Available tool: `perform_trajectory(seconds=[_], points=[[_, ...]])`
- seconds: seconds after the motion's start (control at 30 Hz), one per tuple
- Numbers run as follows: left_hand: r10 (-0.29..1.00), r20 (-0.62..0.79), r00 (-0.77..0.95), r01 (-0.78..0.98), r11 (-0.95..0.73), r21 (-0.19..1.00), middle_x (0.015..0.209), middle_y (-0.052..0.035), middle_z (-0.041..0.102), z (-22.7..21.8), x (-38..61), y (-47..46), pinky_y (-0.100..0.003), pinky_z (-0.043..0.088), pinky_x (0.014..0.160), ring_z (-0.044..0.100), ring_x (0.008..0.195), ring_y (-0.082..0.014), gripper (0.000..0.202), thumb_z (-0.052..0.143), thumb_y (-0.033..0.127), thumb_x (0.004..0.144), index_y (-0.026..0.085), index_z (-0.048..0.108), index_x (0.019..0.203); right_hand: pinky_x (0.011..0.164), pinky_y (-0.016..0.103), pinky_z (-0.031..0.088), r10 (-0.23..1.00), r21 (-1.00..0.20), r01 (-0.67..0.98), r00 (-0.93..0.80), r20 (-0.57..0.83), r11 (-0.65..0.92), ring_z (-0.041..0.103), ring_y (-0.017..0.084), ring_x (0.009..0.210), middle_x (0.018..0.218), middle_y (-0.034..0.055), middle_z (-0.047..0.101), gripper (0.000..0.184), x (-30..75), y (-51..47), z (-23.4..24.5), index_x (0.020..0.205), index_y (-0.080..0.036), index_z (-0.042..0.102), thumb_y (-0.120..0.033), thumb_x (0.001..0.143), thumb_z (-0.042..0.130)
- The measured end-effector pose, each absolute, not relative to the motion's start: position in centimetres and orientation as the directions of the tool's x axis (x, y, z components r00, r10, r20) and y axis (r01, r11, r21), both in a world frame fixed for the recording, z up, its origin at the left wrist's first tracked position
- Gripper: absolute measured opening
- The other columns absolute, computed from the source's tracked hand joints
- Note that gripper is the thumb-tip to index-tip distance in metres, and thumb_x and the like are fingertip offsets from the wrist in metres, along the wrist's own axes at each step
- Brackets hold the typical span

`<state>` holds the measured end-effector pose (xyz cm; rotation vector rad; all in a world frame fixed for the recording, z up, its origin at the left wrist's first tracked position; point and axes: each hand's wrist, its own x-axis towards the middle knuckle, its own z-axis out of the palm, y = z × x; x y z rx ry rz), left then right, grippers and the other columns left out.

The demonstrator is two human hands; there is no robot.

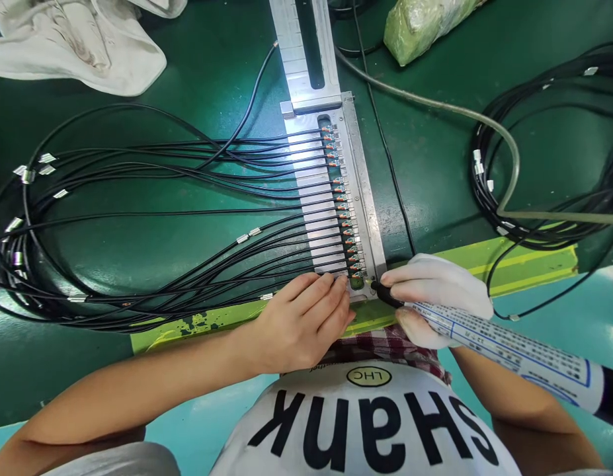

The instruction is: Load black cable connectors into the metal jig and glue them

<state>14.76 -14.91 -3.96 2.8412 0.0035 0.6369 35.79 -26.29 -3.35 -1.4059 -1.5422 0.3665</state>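
Note:
My bare left hand [309, 320] is curled over the near end of a metal fixture [313, 225], fingers pressed together. A black cable [246, 299] runs in beneath these fingers; their grip on it is partly hidden. My gloved right hand [438, 297] is closed round a pen-shaped tool [504, 344] with a white printed barrel. Its black tip points at the fixture's near right corner, beside the left fingertips. Several black cables [237, 221] lie side by side across the fixture, their small connector ends [343, 198] in a row along its slot.
Cable coils lie at the left [26, 244] and right [485, 165]. A slotted metal plate [330, 66] extends behind the fixture. White cloth [102, 46] and a green wrapped bundle [425, 26] lie at the back. Yellow-green tape [534, 264] lines the table's near edge.

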Motion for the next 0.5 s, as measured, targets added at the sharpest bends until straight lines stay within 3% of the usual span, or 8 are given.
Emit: perform_trajectory(seconds=[0.5], points=[[0.055,0.411,0.910,-0.036,-0.977,0.210,0.106,-0.0132,0.075,-3.90,14.76,-14.78,-0.036,0.059,0.079,0.071,0.093,-0.0231,0.021,0.071,0.023,0.087,0.007,0.071,0.100,0.058,0.036,0.057,0.869,-0.752,0.576,0.138,0.476,0.321,0.072,0.022,0.067,0.086,0.0121,0.076,0.013,35.80,-26.14,-3.26,0.084,-0.017,0.069,-0.015,0.072,0.067]])
